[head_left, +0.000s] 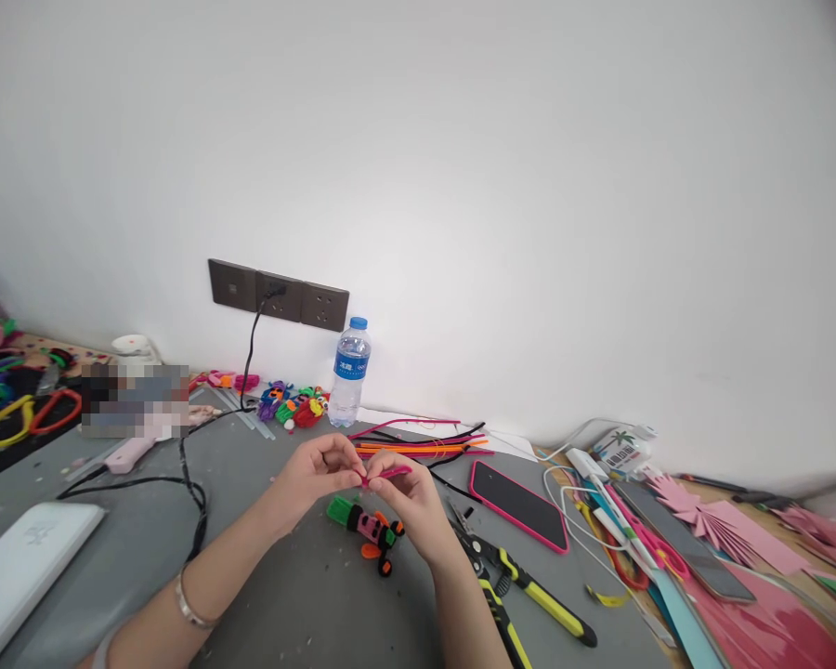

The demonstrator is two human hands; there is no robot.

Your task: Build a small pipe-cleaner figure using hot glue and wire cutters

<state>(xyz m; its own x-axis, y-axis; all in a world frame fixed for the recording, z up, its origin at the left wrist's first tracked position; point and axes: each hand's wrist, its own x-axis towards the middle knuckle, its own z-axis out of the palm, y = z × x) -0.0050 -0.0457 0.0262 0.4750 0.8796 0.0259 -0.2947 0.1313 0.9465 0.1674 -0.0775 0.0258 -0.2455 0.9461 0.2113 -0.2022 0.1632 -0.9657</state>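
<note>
Between my two hands is a short pink pipe cleaner (392, 472), bent or folded. My left hand (324, 469) pinches its left end between thumb and fingertips. The fingers of my right hand (408, 497) close on the same piece, and part of it sticks out above them. Just below the hands, a small pipe-cleaner figure (368, 528) in green, pink, black and orange lies on the grey table mat (279, 604). Right of my right wrist rest yellow-and-black wire pliers (502, 576).
Loose pipe cleaners (424, 448) lie behind the hands, near a water bottle (352, 372) and finished colourful figures (293, 404). A pink-edged phone (519, 506) sits to the right, with pink papers (759, 595) beyond. A glue gun (136, 448) and white box (32, 567) are left.
</note>
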